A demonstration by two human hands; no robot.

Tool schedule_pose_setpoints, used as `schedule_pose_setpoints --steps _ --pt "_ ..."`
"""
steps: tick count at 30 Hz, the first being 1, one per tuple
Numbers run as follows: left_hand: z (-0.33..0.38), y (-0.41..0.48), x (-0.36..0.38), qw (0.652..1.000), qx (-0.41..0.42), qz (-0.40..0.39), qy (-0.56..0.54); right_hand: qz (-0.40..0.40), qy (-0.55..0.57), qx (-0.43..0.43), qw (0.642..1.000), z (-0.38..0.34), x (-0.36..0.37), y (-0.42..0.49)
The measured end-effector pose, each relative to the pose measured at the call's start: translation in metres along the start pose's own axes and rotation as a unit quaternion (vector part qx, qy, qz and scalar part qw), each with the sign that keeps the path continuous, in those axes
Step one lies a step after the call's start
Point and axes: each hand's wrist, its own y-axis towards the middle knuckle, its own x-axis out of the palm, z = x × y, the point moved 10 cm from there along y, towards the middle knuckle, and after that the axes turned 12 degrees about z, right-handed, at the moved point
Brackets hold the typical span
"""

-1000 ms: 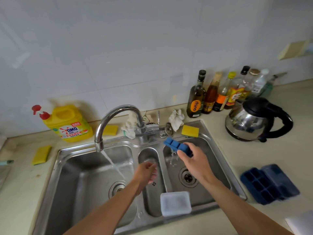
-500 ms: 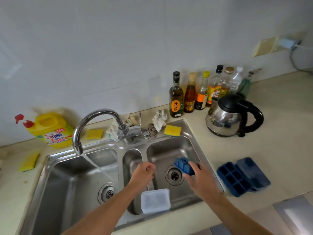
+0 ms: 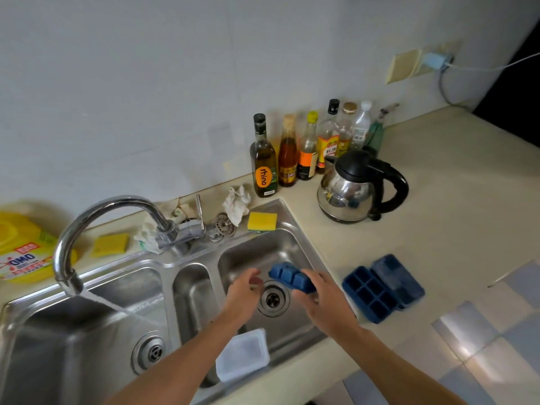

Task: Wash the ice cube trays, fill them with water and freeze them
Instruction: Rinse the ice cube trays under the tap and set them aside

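Note:
My right hand (image 3: 320, 299) grips a blue ice cube tray (image 3: 289, 277), bottom side up, over the right basin of the steel sink (image 3: 257, 252). My left hand (image 3: 244, 290) hovers just left of the tray with loosely bent fingers and holds nothing. Two more blue ice cube trays (image 3: 382, 287) lie side by side on the counter right of the sink. A clear plastic lid (image 3: 242, 355) rests on the sink's front edge. Water runs from the tap (image 3: 96, 226) into the left basin.
A steel kettle (image 3: 356, 188) and a row of bottles (image 3: 304, 150) stand behind the right basin. A yellow sponge (image 3: 262, 221) and a crumpled cloth (image 3: 237, 203) sit on the sink's back rim. A yellow detergent jug (image 3: 20, 249) stands far left.
My right hand has carried the tray from the back of the right basin toward its middle. My left hand moved right, from the centre basin to beside the tray. The view swung right.

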Motion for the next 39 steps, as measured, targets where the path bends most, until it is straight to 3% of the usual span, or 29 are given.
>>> schedule_pose_setpoints --steps 2,6,14,17,20,24,30,35,39 --pt "0.013 0.003 0.007 0.999 0.025 0.001 -0.02 0.031 0.114 0.076 0.99 0.005 -0.016 0.005" --pt "0.043 0.002 0.012 0.996 0.068 0.024 -0.059 -0.011 0.287 0.203 0.936 0.011 -0.028 0.007" --pt "0.106 -0.006 0.04 0.991 0.075 0.012 -0.113 -0.087 0.327 0.229 0.913 0.046 -0.065 0.003" --pt "0.118 -0.017 0.064 0.992 0.057 0.021 -0.11 -0.092 0.27 0.207 0.936 0.071 -0.089 0.003" --pt "0.128 -0.029 0.094 0.994 0.04 0.03 -0.093 -0.016 0.154 0.151 0.976 0.104 -0.133 0.015" --pt "0.139 -0.04 0.13 0.997 0.041 0.038 -0.055 0.052 0.042 0.144 0.987 0.155 -0.183 0.024" --pt "0.141 -0.046 0.148 0.996 0.064 0.064 0.014 -0.029 -0.054 0.152 0.986 0.201 -0.18 0.023" --pt "0.136 -0.048 0.152 0.986 0.093 0.07 0.117 -0.061 -0.068 0.139 0.986 0.211 -0.17 0.024" --pt "0.132 -0.053 0.165 0.985 0.089 0.063 0.134 -0.092 -0.071 0.129 0.985 0.214 -0.167 0.026"
